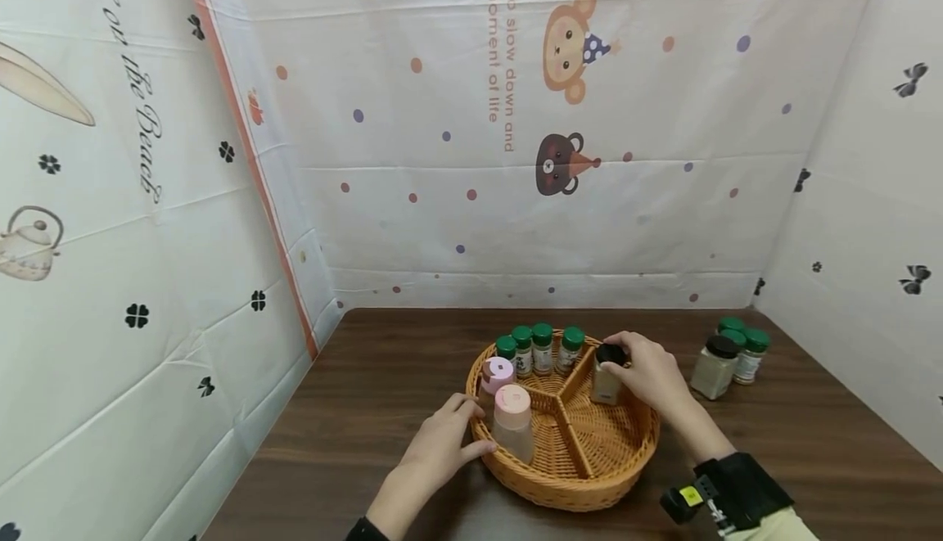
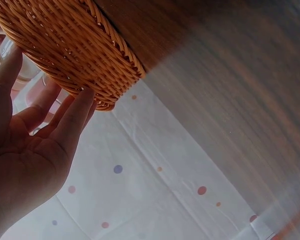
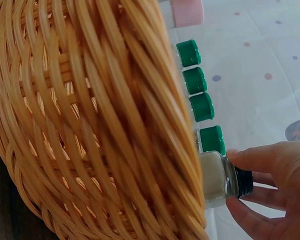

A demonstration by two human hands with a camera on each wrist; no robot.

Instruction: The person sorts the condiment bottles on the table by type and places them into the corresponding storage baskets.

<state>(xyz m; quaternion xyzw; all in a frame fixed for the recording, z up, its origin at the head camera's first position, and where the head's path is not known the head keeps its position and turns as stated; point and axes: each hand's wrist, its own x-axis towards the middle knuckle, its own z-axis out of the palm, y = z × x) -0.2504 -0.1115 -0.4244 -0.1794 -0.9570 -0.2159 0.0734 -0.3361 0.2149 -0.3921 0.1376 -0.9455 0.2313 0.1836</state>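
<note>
My right hand (image 1: 648, 371) pinches a square glass jar (image 1: 607, 387) with a black lid, thumb and fingers at its neck. The jar stands inside the right part of a round wicker basket (image 1: 567, 496), pale contents showing in the right wrist view. Over on the left, my left hand (image 1: 442, 436) touches the basket's outer rim with extended fingers spread along the weave (image 2: 75, 55). Close beside its thumb, within the basket, stands a clear bottle with a pale pink cap (image 1: 512, 410). Behind that is another bottle with a lilac-pink cap (image 1: 497, 371).
Several small green-capped spice jars (image 1: 542, 349) line the basket's back compartment. Woven dividers (image 1: 567, 426) split the basket in three. Farther right on the dark wooden table (image 1: 398, 377) stand another black-lidded jar (image 1: 713, 369) and green-capped jars (image 1: 751, 353). Printed cloth (image 1: 442, 222) hangs behind the table.
</note>
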